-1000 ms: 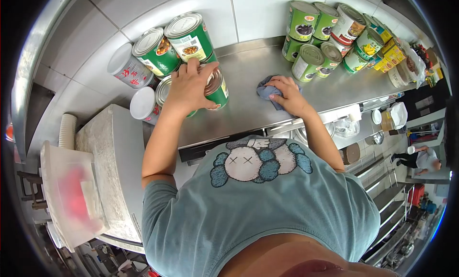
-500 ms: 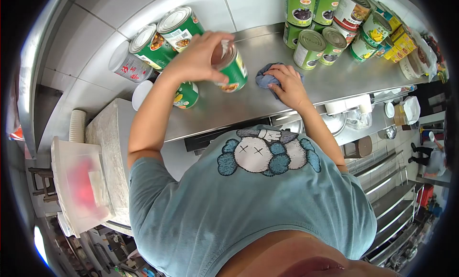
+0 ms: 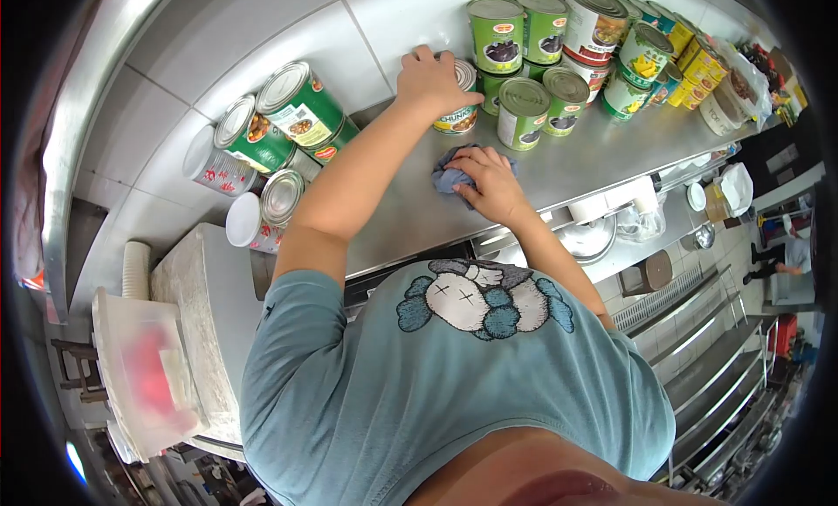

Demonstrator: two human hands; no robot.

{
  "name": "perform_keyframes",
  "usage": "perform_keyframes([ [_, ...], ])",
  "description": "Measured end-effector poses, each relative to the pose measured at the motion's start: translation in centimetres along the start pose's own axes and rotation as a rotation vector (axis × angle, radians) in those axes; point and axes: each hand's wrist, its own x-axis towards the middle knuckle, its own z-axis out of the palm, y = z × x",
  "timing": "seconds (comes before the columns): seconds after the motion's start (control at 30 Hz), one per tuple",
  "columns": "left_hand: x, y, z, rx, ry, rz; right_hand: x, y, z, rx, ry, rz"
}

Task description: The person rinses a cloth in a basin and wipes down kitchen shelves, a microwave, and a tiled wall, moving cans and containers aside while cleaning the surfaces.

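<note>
My left hand (image 3: 429,85) is wrapped over the top of a green can (image 3: 459,120) with a white label, upright at the back of the steel counter (image 3: 393,196). This can stands just left of several green cans (image 3: 524,113) with dark fruit labels, some stacked two high. My right hand (image 3: 487,181) presses a crumpled blue-grey cloth (image 3: 449,176) on the counter, in front of that can. At the left, large green cans (image 3: 301,113) are stacked against the tiled wall, and a smaller can (image 3: 283,197) stands in front of them.
Silver-grey tubs (image 3: 214,165) with red writing stand at the left end. Farther right are yellow boxes (image 3: 701,65) and a white tub (image 3: 723,111). A clear plastic bin (image 3: 144,375) sits at the lower left. Another person (image 3: 793,253) is far off at the right.
My left hand has carried the can from the left group rightward to the back of the counter beside the dark-fruit cans. The right hand stays on the cloth. The view has shifted.
</note>
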Motion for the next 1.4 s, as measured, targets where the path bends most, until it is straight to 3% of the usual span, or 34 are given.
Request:
perform_keyframes([
  [0.13,-1.1,0.2,-0.9,0.0,-0.019,0.098,-0.2,0.1,-0.1,0.0,0.012,0.009],
  [0.37,-1.3,0.0,1.2,-0.092,0.076,0.022,-0.3,0.0,-0.4,-0.001,0.01,-0.002],
  [0.43,-4.1,-1.0,-0.2,-0.089,0.359,0.145,0.0,-0.2,-0.3,0.028,-0.002,-0.037],
  [0.47,-5.4,-2.2,-1.6,-0.07,0.367,0.117,-0.1,-0.2,-0.3,0.037,0.004,-0.028],
  [0.53,-7.7,-4.9,-5.2,-0.003,0.646,0.096,0.4,0.0,-0.1,0.052,0.007,-0.027],
  [0.6,-8.7,-9.3,-7.5,0.206,0.739,-0.171,0.2,0.1,0.0,0.011,0.004,-0.01],
  [0.67,-9.0,-14.2,-9.6,0.323,0.507,-0.334,0.2,0.0,0.0,0.007,-0.009,-0.008],
  [0.7,-8.5,-15.9,-10.6,0.325,0.496,-0.343,0.3,0.0,0.0,-0.004,-0.005,-0.006],
  [0.77,-7.7,-18.1,-12.2,0.087,-0.063,-0.414,0.2,0.0,0.2,0.004,-0.01,-0.008],
  [0.8,-7.9,-18.1,-12.2,0.088,-0.065,-0.422,0.3,0.1,0.2,0.006,-0.004,-0.008],
  [0.9,-8.0,-18.1,-11.6,0.161,-0.01,-0.255,0.2,0.0,0.2,0.002,0.002,-0.011],
  [1.0,-7.7,-18.2,-10.3,0.068,0.142,-0.275,0.2,0.1,0.3,0.005,0.001,-0.011],
  [1.13,-9.3,-16.0,-11.5,-0.021,0.165,-0.155,0.2,0.0,-0.1,-0.001,0.024,-0.004],
  [1.2,-10.9,-14.0,-11.0,-0.132,0.486,0.322,0.2,0.0,0.0,0.006,0.008,-0.004],
  [1.33,-12.8,-11.7,-9.3,-0.216,0.523,0.481,0.0,0.0,-0.2,0.001,0.018,0.011],
  [1.4,-13.3,-11.6,-5.7,-0.674,0.494,0.396,0.1,0.0,-0.3,0.031,0.017,-0.004],
])
